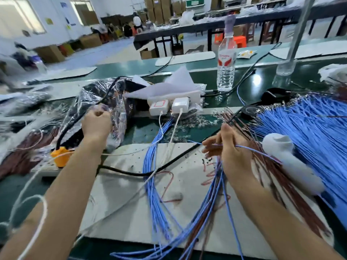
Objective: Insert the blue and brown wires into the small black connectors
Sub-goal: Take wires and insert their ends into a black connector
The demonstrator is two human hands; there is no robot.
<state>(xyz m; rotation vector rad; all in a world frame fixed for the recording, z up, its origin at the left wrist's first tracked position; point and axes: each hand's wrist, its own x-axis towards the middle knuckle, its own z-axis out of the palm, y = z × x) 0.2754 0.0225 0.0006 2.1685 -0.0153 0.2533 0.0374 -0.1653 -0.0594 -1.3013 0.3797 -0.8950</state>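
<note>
My left hand (pixel 96 123) is curled at the mouth of a clear plastic bag (pixel 114 102) holding dark parts; what its fingers pinch is hidden. My right hand (pixel 228 147) pinches one blue wire (pixel 249 148) that runs right toward a white roll (pixel 293 162), and a brown wire (pixel 233 117) rises from the same fingers. A bundle of blue and brown wires (pixel 159 194) loops across the white mat (pixel 127 212) below both hands. A big fan of loose blue wires (pixel 309 128) lies at the right. No small black connector can be made out.
A white power strip with two chargers (pixel 169 105) stands behind the hands. A water bottle (pixel 226 59) is upright farther back. A black cable (pixel 131 172) crosses the mat. An orange object (pixel 61 153) sits left of my left forearm. Brown wires (pixel 293 194) lie under the white roll.
</note>
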